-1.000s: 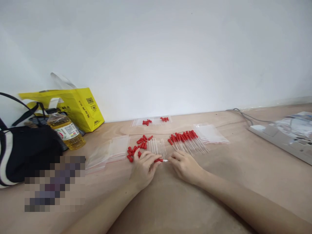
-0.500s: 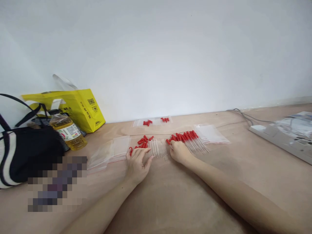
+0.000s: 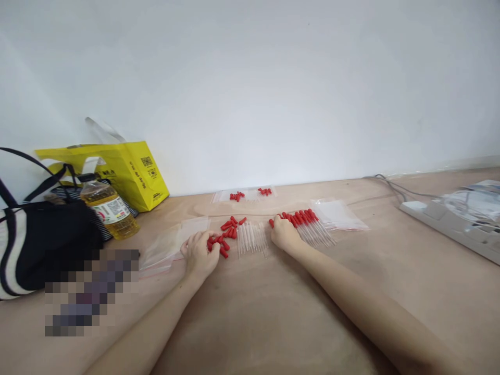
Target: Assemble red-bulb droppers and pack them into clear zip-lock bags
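I see the wall (image 3: 250, 104) rising behind the table (image 3: 250, 312), a yellow bag (image 3: 146, 182) near the back edge. Short of that edge, my right hand (image 3: 286, 233) bends over the capped tubes (image 3: 311, 229); my left hand (image 3: 200, 255) half curls. Whether either grips anything, I can't tell. Bare tubes (image 3: 252, 239) lie between them, loose red bulbs (image 3: 230, 233) by the left one.

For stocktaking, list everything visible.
Wall: one, white, back
Table: one, brown, below
Shopping bag: one, yellow, left
Labelled bottle: one, amber, left
Handbag: one, black/white, left
Striped item: one, dark, left
Pixelated item: one, dark, left
Zip bags: several, clear, left/right
Filled bags: uncounted, clear, back
Dropper bulbs: many, red, centre
Dropper tubes: many, clear, centre
Droppers: many, red/clear, centre
Power strip: one, white, right
Cables: some, gray, right
Packaging: some, clear, right
Left hand: one, at bulbs
Right hand: one, at droppers
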